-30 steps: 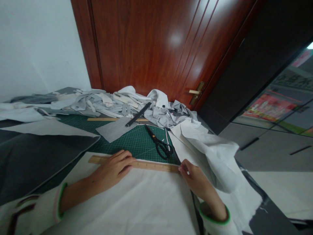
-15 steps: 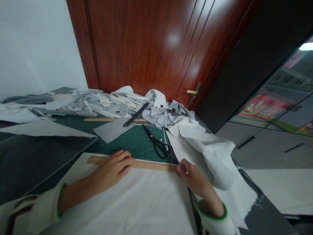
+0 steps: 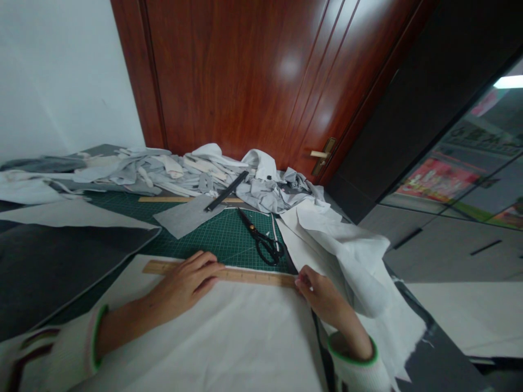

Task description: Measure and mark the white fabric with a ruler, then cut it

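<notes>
Hardly anything has moved since the earlier frames: both hands are kept where they were on the wooden ruler (image 3: 245, 276), and only the view has drifted slightly. At the far left, a dark grey fabric sheet (image 3: 61, 267) is spread over the table, with a pale grey piece (image 3: 69, 215) lying above it. Next, the left hand (image 3: 186, 283) is laid flat, fingers spread and extended, pressing down on the ruler's left part; nothing is enclosed in it. The ruler is set along the far edge of a white cloth (image 3: 229, 343), which is spread in front of the person. Beyond the ruler, a green cutting mat (image 3: 229, 234) is seen, bearing a grey fabric rectangle (image 3: 183, 215), a black straight bar (image 3: 227, 190) and black scissors (image 3: 261, 239), the latter lying closed, apart from both hands. A heap of grey and white scraps (image 3: 183, 171) is piled behind, against a wooden door (image 3: 253, 76). At the ruler's right end, the right hand (image 3: 322, 296) is placed with fingertips curled at the tip; whether something is pinched there cannot be told. Crumpled white fabric (image 3: 347, 256) is heaped just right of that hand.
</notes>
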`<action>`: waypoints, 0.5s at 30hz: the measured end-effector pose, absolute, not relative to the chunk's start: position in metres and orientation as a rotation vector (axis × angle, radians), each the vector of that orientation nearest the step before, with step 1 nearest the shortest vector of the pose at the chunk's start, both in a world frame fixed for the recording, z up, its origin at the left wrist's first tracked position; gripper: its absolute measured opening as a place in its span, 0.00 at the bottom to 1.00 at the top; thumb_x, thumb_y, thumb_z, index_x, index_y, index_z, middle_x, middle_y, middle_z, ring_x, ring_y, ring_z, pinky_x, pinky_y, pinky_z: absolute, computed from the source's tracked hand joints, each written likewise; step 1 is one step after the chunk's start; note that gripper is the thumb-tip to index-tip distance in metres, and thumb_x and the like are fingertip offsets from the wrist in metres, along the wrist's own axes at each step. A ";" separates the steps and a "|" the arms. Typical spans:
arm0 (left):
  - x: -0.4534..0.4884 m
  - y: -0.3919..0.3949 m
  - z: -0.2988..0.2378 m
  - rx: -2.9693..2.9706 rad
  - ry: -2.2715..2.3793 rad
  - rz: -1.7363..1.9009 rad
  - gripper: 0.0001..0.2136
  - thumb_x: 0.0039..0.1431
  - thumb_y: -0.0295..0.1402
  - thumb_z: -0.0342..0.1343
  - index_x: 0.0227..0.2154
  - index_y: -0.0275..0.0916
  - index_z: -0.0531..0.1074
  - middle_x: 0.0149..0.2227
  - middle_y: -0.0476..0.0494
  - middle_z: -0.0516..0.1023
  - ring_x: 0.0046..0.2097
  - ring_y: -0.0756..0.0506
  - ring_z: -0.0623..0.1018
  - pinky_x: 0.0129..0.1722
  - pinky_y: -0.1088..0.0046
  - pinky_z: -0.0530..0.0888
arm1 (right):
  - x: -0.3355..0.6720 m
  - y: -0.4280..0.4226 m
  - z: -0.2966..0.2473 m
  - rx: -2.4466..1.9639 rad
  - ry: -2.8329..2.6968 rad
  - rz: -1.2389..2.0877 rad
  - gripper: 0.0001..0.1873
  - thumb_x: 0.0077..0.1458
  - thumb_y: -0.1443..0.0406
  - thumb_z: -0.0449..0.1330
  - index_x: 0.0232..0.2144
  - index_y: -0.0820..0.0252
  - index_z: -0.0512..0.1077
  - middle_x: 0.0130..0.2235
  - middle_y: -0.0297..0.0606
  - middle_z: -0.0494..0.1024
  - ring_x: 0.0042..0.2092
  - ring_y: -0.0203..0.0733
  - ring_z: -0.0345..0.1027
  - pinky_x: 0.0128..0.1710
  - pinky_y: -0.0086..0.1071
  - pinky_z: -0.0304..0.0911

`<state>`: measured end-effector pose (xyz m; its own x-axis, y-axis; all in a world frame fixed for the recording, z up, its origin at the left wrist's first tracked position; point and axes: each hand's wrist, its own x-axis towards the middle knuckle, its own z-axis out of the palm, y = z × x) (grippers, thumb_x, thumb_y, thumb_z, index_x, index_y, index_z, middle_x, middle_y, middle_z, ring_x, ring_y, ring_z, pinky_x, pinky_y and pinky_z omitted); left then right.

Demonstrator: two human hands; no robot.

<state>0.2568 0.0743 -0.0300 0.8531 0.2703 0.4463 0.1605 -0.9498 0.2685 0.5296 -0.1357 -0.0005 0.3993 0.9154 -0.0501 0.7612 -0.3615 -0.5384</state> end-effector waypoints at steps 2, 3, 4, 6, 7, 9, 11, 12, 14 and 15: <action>0.255 0.075 -0.032 2.809 0.331 0.742 0.12 0.68 0.31 0.47 0.45 0.43 0.76 0.43 0.43 0.76 0.45 0.43 0.75 0.46 0.68 0.71 | 0.529 -0.136 -0.001 -2.234 -1.447 0.460 0.08 0.61 0.60 0.46 0.31 0.54 0.62 0.30 0.40 0.77 0.32 0.45 0.71 0.33 0.34 0.60; 0.253 0.075 -0.033 2.813 0.335 0.747 0.12 0.69 0.31 0.47 0.46 0.43 0.76 0.43 0.43 0.76 0.46 0.43 0.75 0.46 0.68 0.71 | 0.529 -0.136 -0.001 -2.232 -1.455 0.451 0.08 0.60 0.60 0.46 0.31 0.54 0.62 0.30 0.39 0.77 0.32 0.45 0.71 0.33 0.34 0.59; 0.252 0.075 -0.033 2.817 0.339 0.747 0.13 0.69 0.32 0.47 0.46 0.43 0.76 0.44 0.43 0.76 0.46 0.43 0.75 0.47 0.68 0.71 | 0.529 -0.135 -0.001 -2.228 -1.458 0.447 0.08 0.60 0.60 0.47 0.32 0.54 0.62 0.30 0.40 0.77 0.33 0.45 0.72 0.33 0.35 0.59; 0.249 0.075 -0.033 2.821 0.352 0.736 0.13 0.69 0.32 0.47 0.47 0.43 0.76 0.45 0.43 0.75 0.47 0.43 0.75 0.48 0.68 0.71 | 0.528 -0.135 -0.001 -2.221 -1.443 0.462 0.08 0.60 0.60 0.46 0.32 0.54 0.62 0.31 0.41 0.78 0.34 0.46 0.72 0.34 0.35 0.60; 0.247 0.074 -0.033 2.819 0.361 0.725 0.13 0.69 0.33 0.47 0.47 0.44 0.76 0.45 0.43 0.75 0.47 0.43 0.75 0.48 0.69 0.71 | 0.528 -0.135 0.000 -2.224 -1.432 0.470 0.08 0.60 0.60 0.46 0.32 0.54 0.62 0.31 0.41 0.78 0.34 0.46 0.72 0.34 0.35 0.60; 0.246 0.074 -0.030 2.805 0.384 0.689 0.13 0.68 0.32 0.48 0.47 0.44 0.76 0.45 0.44 0.75 0.48 0.43 0.75 0.49 0.69 0.71 | 0.528 -0.134 0.000 -2.233 -1.421 0.462 0.08 0.60 0.60 0.46 0.31 0.54 0.62 0.32 0.42 0.78 0.34 0.46 0.72 0.34 0.35 0.60; 0.246 0.075 -0.028 2.788 0.402 0.643 0.12 0.67 0.33 0.49 0.46 0.45 0.77 0.46 0.44 0.75 0.48 0.43 0.75 0.49 0.69 0.71 | 0.528 -0.134 0.001 -2.240 -1.428 0.424 0.08 0.59 0.60 0.47 0.30 0.53 0.61 0.31 0.41 0.77 0.33 0.46 0.72 0.33 0.34 0.60; 0.246 0.076 -0.026 2.779 0.410 0.623 0.12 0.66 0.34 0.49 0.45 0.45 0.77 0.46 0.44 0.75 0.49 0.43 0.75 0.50 0.69 0.71 | 0.528 -0.134 0.001 -2.242 -1.430 0.408 0.07 0.59 0.60 0.47 0.30 0.53 0.61 0.30 0.41 0.77 0.33 0.45 0.72 0.33 0.34 0.60; 0.246 0.082 -0.023 2.760 0.448 0.599 0.13 0.67 0.36 0.48 0.46 0.44 0.77 0.48 0.43 0.76 0.52 0.42 0.74 0.53 0.67 0.70 | 0.528 -0.134 0.000 -2.240 -1.429 0.396 0.07 0.59 0.60 0.48 0.29 0.53 0.61 0.30 0.40 0.77 0.32 0.44 0.71 0.32 0.34 0.60; 0.245 0.086 -0.022 2.752 0.487 0.602 0.14 0.68 0.38 0.47 0.47 0.43 0.76 0.49 0.43 0.76 0.53 0.41 0.74 0.54 0.66 0.69 | 0.528 -0.134 0.000 -2.237 -1.432 0.397 0.07 0.59 0.61 0.48 0.29 0.53 0.61 0.30 0.39 0.77 0.32 0.44 0.71 0.32 0.33 0.60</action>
<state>0.2453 0.0860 -0.0215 0.8563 0.3801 0.3496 0.2628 -0.9035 0.3385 0.5283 -0.1339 -0.0001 0.4189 0.9080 0.0011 0.7776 -0.3582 -0.5167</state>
